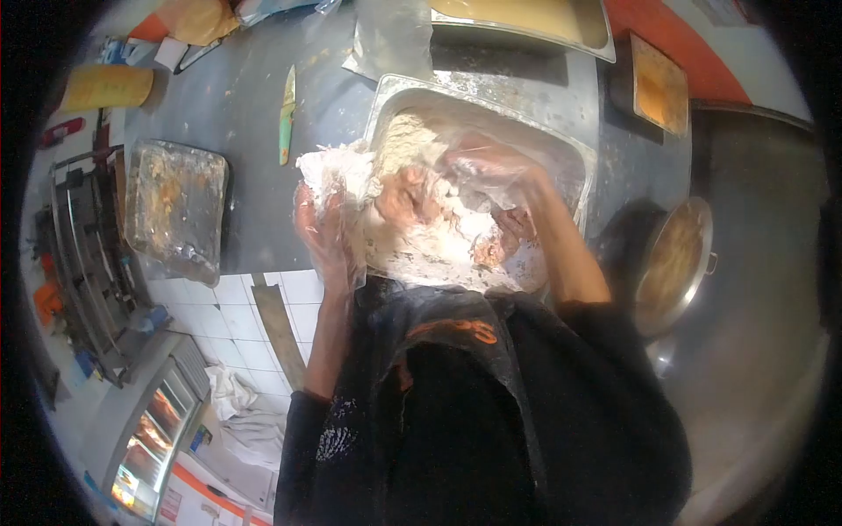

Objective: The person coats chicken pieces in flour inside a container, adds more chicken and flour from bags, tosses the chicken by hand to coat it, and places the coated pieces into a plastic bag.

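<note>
A deep metal tray (574,162) holds white flour (412,140) and pieces of pale pinkish food (408,197) that look like raw meat. My left hand (329,223), in a clear plastic glove, is at the tray's left edge with its fingers curled round a flour-covered piece (338,171). Over the tray's middle is my right hand (491,162), also in clear plastic, its fingers bent above the flour. What lies under those fingers is hidden. More floured pieces (500,241) sit below it, near the tray's front.
A green-handled knife (286,131) lies left of the tray. Farther left is a stained metal tray (180,206). Behind stands a container of yellowish liquid (526,17). To the right are a smaller orange-filled pan (660,83) and a round metal pot (680,263).
</note>
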`<state>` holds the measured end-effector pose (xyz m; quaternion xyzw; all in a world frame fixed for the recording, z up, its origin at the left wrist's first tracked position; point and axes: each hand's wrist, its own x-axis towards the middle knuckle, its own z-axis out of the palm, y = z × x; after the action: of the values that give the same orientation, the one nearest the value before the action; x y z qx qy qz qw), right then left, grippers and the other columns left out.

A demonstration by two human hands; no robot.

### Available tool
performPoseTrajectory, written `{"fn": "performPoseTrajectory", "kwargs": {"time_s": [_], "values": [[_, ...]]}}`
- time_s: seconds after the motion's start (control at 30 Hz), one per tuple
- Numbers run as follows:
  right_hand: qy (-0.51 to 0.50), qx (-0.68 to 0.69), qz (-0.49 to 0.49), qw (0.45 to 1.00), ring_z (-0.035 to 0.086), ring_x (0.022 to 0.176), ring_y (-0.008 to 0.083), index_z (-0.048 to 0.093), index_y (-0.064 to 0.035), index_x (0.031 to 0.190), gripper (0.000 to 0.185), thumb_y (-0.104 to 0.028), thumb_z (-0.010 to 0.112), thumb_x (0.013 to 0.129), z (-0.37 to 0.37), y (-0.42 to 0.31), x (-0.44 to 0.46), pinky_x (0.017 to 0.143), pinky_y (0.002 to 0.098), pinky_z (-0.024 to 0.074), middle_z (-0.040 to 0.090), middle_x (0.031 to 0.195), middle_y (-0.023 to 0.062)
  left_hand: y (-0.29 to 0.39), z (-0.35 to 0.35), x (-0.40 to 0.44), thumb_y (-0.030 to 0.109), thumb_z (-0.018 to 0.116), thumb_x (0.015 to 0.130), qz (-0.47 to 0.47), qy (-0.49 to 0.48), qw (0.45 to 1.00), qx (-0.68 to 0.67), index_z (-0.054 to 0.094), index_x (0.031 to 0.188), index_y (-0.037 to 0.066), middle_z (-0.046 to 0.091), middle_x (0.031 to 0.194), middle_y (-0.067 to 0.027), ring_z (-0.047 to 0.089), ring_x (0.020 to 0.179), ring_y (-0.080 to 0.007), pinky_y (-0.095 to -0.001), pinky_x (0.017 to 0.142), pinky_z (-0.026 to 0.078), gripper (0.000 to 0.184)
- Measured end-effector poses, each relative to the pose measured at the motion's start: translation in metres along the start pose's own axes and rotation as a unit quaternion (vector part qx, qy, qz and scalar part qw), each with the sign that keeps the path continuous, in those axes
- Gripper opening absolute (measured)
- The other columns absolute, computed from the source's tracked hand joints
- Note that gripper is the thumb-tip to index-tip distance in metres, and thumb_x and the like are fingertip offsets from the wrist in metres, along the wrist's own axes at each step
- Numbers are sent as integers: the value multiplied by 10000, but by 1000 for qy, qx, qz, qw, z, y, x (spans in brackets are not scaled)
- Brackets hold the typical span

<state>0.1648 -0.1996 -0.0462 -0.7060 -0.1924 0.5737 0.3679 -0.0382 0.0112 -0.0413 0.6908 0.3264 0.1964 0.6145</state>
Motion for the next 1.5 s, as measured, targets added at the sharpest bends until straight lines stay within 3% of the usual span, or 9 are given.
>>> {"fn": "performPoseTrajectory", "kwargs": {"time_s": [0.17, 0.4, 0.6, 0.7, 0.9, 1.1, 1.17, 1.27, 1.5], "values": [[239, -122, 0, 963, 655, 900, 320, 661, -68, 1148, 444, -445, 502, 977, 4, -15, -25, 806, 431, 515, 684, 984, 175, -5, -8, 3, 207, 586, 941, 153, -52, 978, 130, 458, 1369, -22, 508, 1272, -200, 503, 1216, -327, -422, 959, 468, 502], [155, -345, 28, 925, 668, 792, 385, 645, -34, 1023, 490, -483, 451, 990, 51, -15, -53, 774, 449, 522, 642, 790, 254, 6, -4, 1, 116, 627, 898, 273, -16, 916, 294, 609, 1295, 103, 566, 1217, -206, 569, 1102, -360, -444, 947, 465, 398], [117, -132, -153, 972, 675, 891, 304, 645, -63, 1182, 402, -373, 571, 938, 121, 60, -41, 799, 392, 524, 680, 971, 226, 5, -1, 5, 92, 629, 878, 173, -56, 977, 110, 620, 1297, 118, 540, 1274, -223, 536, 1163, -412, -492, 985, 449, 420], [101, -15, -65, 993, 661, 953, 287, 648, -23, 1178, 398, -319, 615, 914, 88, 42, -69, 856, 359, 518, 682, 1020, 222, -6, -7, -1, 76, 640, 857, 308, 25, 858, 410, 641, 1265, 135, 564, 1215, -201, 586, 1084, -374, -433, 916, 497, 412], [138, -466, 63, 872, 631, 1004, 318, 662, 10, 1095, 471, -411, 636, 885, 50, 14, -90, 937, 392, 489, 672, 962, 228, 16, 6, 9, 86, 588, 914, 86, -42, 994, 46, 615, 1185, 1, 587, 1169, -139, 599, 1009, -225, -337, 856, 512, 286], [365, -64, -143, 918, 652, 963, 315, 684, -82, 1088, 289, -300, 579, 930, 95, 104, -80, 923, 413, 504, 677, 1051, 167, 27, 9, 11, 138, 534, 976, -35, -30, 994, -100, 553, 1205, -2, 610, 1155, -107, 604, 1040, -180, -325, 859, 529, 269], [190, -8, -90, 978, 641, 1026, 281, 608, -46, 1181, 428, -407, 564, 956, 79, 86, -91, 977, 409, 477, 662, 1041, 148, 26, 11, 10, 141, 580, 930, -43, -7, 992, -118, 577, 1197, -21, 615, 1120, -101, 589, 998, -185, -327, 855, 497, 313], [144, -152, -140, 968, 645, 1047, 271, 585, -30, 1214, 461, -424, 539, 979, 40, 18, -125, 976, 414, 476, 664, 1052, 146, 34, 16, 9, 155, 605, 910, -74, 8, 984, -162, 583, 1203, -35, 615, 1111, -107, 582, 978, -196, -336, 860, 479, 350], [247, -272, 163, 916, 647, 1035, 359, 621, -1, 1180, 473, -397, 493, 955, -4, 36, -94, 919, 436, 470, 647, 1142, 263, 16, 4, 9, 186, 576, 962, -48, -19, 995, -81, 493, 1287, -1, 565, 1240, -133, 562, 1142, -216, -368, 974, 482, 384]]}}
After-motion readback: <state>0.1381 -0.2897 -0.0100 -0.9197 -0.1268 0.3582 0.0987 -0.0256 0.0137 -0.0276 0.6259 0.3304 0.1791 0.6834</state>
